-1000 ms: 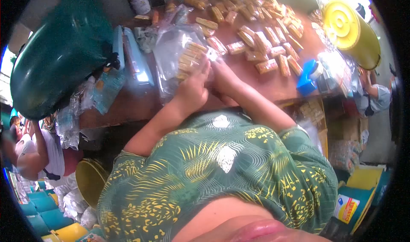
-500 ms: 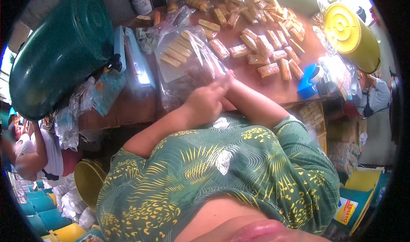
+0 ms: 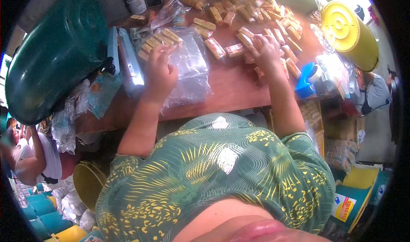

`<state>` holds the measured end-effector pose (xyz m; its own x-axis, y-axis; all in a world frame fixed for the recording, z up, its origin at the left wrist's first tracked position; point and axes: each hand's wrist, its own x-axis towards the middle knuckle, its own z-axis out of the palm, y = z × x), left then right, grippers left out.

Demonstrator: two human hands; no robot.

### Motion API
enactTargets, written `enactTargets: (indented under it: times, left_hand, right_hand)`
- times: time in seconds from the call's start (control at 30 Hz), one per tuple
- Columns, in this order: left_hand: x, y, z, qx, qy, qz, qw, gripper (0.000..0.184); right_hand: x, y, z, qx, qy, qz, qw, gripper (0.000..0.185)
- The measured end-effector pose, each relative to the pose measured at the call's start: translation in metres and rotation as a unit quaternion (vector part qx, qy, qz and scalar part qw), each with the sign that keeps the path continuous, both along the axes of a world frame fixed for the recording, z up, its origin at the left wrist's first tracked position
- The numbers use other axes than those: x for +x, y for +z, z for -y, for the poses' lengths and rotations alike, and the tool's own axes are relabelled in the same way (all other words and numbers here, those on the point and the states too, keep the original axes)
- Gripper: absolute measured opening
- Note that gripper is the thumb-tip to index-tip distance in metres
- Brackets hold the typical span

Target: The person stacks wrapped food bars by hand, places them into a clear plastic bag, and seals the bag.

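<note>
Several wrapped yellow-brown bars lie in a row in a clear plastic bag (image 3: 171, 36) at the left of the table. My left hand (image 3: 161, 73) is at the near edge of that row, its fingers partly bent; whether they grip anything is unclear. Flat clear plastic sheets (image 3: 191, 56) lie just right of it. Over the loose wrapped bars (image 3: 215, 48) on the right, my right hand (image 3: 267, 54) reaches down with fingers curved onto one or more bars. The palm hides what its fingertips touch.
A sealer-like light blue device (image 3: 131, 62) and a big green barrel (image 3: 55, 54) stand left. At the right are a blue tape dispenser (image 3: 305, 80) and a yellow bucket (image 3: 350, 36). People are at both far sides; more bars (image 3: 273, 11) fill the back.
My hands, close together before, have moved apart, the left one leftward and the right one onto the loose bars. The bagged bars have shifted left.
</note>
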<state>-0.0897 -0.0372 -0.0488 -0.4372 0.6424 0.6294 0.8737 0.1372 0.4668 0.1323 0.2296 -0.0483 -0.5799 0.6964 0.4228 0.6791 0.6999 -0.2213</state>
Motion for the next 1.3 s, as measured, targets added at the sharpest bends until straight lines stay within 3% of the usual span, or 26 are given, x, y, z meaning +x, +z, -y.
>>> enactTargets:
  times: [0.03,0.1,0.13,0.2,0.23,0.3,0.33,0.37,0.4,0.43,0.5,0.57,0.6,0.7,0.73,0.83,0.87,0.97,1.03,1.07,1.17,1.2,1.3]
  left_hand:
    - [0.008,0.010,-0.007,0.020,-0.048,-0.011,0.999,0.044]
    - [0.019,0.019,-0.027,0.057,-0.144,-0.030,0.987,0.042]
    - [0.019,0.009,-0.046,0.052,-0.186,-0.009,0.981,0.034]
    - [0.013,-0.013,-0.088,-0.044,-0.207,0.050,0.976,0.037]
    - [0.009,-0.024,-0.105,-0.093,-0.217,0.080,0.968,0.039]
    - [0.000,-0.040,-0.132,-0.193,-0.153,0.072,0.967,0.047]
    - [-0.004,-0.046,-0.144,-0.243,-0.122,0.067,0.960,0.053]
    - [-0.010,-0.051,-0.154,-0.258,-0.125,0.050,0.957,0.059]
    - [-0.017,-0.056,-0.162,-0.273,-0.128,0.034,0.953,0.065]
    - [-0.019,-0.059,-0.168,-0.288,-0.131,0.018,0.948,0.072]
    - [-0.011,-0.027,-0.157,-0.371,-0.149,0.058,0.915,0.087]
    - [-0.002,-0.017,-0.149,-0.427,-0.163,0.096,0.884,0.091]
    - [-0.002,-0.028,-0.146,-0.390,-0.141,0.088,0.906,0.081]
    - [0.018,-0.013,-0.122,-0.383,-0.184,0.122,0.897,0.072]
    - [0.020,-0.030,-0.120,-0.345,-0.228,0.208,0.886,0.061]
    - [0.048,-0.045,-0.092,-0.231,-0.304,0.314,0.870,0.051]
    - [0.059,-0.044,-0.084,-0.221,-0.306,0.270,0.886,0.054]
    - [0.091,-0.045,-0.071,-0.179,-0.298,0.145,0.926,0.064]
    - [0.099,-0.049,-0.070,-0.132,-0.270,0.066,0.951,0.069]
    - [0.096,-0.051,-0.073,-0.131,-0.295,0.092,0.942,0.072]
    - [0.094,-0.063,-0.080,-0.126,-0.306,0.180,0.926,0.069]
    - [0.094,-0.064,-0.082,-0.151,-0.313,0.187,0.919,0.068]
    - [0.103,-0.057,-0.086,-0.188,-0.342,0.179,0.903,0.064]
  right_hand:
    - [0.013,-0.017,-0.026,0.015,-0.031,0.067,0.997,0.041]
    - [0.024,-0.003,-0.033,-0.274,-0.017,-0.049,0.960,0.039]
    - [0.030,-0.016,-0.044,-0.183,0.001,-0.076,0.980,0.039]
    - [0.041,-0.048,-0.068,0.005,0.037,-0.127,0.991,0.039]
    - [0.039,-0.032,-0.049,-0.200,0.044,-0.219,0.954,0.037]
    - [0.046,-0.027,-0.010,-0.375,0.122,-0.331,0.858,0.032]
    - [0.056,-0.015,0.013,-0.475,0.115,-0.299,0.819,0.027]
    - [0.061,-0.018,0.042,-0.499,0.120,-0.351,0.783,0.023]
    - [0.079,-0.051,0.035,-0.467,0.204,-0.302,0.806,0.017]
    - [0.085,-0.077,0.037,-0.330,0.253,-0.281,0.865,0.015]
    - [0.102,-0.076,0.058,-0.271,0.263,-0.226,0.898,0.020]
    - [0.108,-0.066,0.064,-0.307,0.257,-0.230,0.887,0.028]
    - [0.108,-0.061,0.070,-0.324,0.253,-0.234,0.881,0.031]
    - [0.101,-0.047,0.085,-0.557,0.178,-0.280,0.761,0.037]
    - [0.101,-0.056,0.079,-0.442,0.210,-0.218,0.844,0.039]
    - [0.092,-0.048,0.088,-0.359,0.165,-0.089,0.914,0.041]
    - [0.086,-0.055,0.088,-0.375,0.154,-0.131,0.905,0.043]
    - [0.077,-0.055,0.081,-0.297,0.260,-0.197,0.897,0.044]
    - [0.078,-0.037,0.075,-0.342,0.290,-0.145,0.882,0.041]
    - [0.077,-0.030,0.070,-0.362,0.305,-0.119,0.873,0.040]
    - [0.084,-0.026,0.032,-0.137,0.300,-0.135,0.934,0.038]
    - [0.089,-0.032,0.019,-0.011,0.209,-0.046,0.977,0.037]
    - [0.095,-0.043,0.007,0.022,0.095,0.016,0.995,0.036]
